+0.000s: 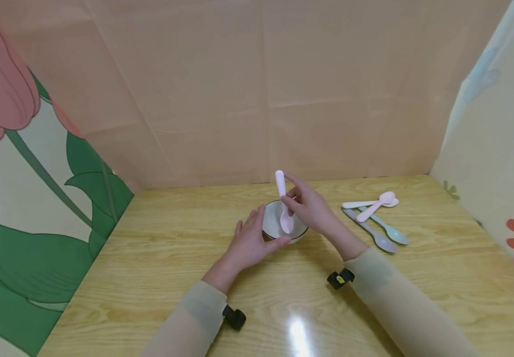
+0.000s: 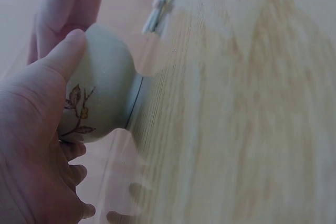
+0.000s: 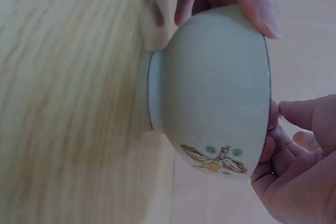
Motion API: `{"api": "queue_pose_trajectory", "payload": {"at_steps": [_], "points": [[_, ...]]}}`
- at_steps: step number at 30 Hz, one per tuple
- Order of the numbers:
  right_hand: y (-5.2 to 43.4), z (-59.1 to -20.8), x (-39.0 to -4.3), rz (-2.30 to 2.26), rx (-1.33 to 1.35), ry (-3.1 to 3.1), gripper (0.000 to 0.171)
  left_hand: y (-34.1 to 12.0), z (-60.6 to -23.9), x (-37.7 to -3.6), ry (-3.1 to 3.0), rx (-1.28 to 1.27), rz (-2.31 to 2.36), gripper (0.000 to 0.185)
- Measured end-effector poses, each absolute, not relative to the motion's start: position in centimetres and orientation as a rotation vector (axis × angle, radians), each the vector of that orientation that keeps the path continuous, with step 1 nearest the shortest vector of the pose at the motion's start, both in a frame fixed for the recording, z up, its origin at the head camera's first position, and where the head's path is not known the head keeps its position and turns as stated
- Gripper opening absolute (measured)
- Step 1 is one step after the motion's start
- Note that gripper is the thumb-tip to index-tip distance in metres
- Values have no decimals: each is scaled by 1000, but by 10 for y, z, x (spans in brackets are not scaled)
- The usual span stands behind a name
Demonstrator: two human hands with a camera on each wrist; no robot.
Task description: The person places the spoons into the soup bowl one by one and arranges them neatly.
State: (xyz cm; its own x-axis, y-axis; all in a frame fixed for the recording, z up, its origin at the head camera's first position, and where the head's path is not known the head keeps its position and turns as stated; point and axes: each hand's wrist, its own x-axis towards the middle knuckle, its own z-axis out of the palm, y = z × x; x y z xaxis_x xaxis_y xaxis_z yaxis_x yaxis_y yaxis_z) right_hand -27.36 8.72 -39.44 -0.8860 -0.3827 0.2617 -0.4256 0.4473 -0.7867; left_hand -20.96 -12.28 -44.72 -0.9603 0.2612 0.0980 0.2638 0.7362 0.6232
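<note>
A white bowl [image 1: 271, 225] with a dark rim stands upright on the table; the wrist views show painted leaf and flower sprigs on its outer wall. My left hand [image 1: 249, 243] holds the bowl from the left, the thumb at its near rim and the fingers along its far left side. Over the bowl's right side, my right hand [image 1: 309, 206] pinches a pink spoon [image 1: 280, 182] between thumb and fingers. The spoon's handle points up and its scoop end is down within the bowl. Neither wrist view shows this spoon.
Right of the bowl lies a loose, overlapping group of spoons: a white spoon [image 1: 353, 204], a second pink spoon [image 1: 368, 212], a green spoon [image 1: 393, 232] and a grey spoon [image 1: 383, 243]. Behind the wooden table [image 1: 150, 277] hangs a plain peach backdrop [image 1: 194, 99].
</note>
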Motion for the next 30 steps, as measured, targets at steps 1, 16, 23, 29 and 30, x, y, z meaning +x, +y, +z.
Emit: {"api": "queue_pose_trajectory", "payload": {"at_steps": [1, 16, 23, 29, 30], "points": [[86, -396, -274, 1442, 736, -2643, 67, -123, -447, -210, -2924, -443, -1052, 113], [81, -405, -276, 1339, 801, -2691, 76, -123, -448, -211, -2923, -455, -1068, 107], [80, -407, -279, 1285, 809, -2724, 79, -123, -449, -213, -2922, -451, -1064, 108], [75, -404, -281, 1243, 753, -2809, 81, -123, -448, -211, -2926, -452, -1077, 109], [74, -404, -281, 1234, 746, -2822, 81, -123, -448, -211, -2924, -454, -1081, 109]]}}
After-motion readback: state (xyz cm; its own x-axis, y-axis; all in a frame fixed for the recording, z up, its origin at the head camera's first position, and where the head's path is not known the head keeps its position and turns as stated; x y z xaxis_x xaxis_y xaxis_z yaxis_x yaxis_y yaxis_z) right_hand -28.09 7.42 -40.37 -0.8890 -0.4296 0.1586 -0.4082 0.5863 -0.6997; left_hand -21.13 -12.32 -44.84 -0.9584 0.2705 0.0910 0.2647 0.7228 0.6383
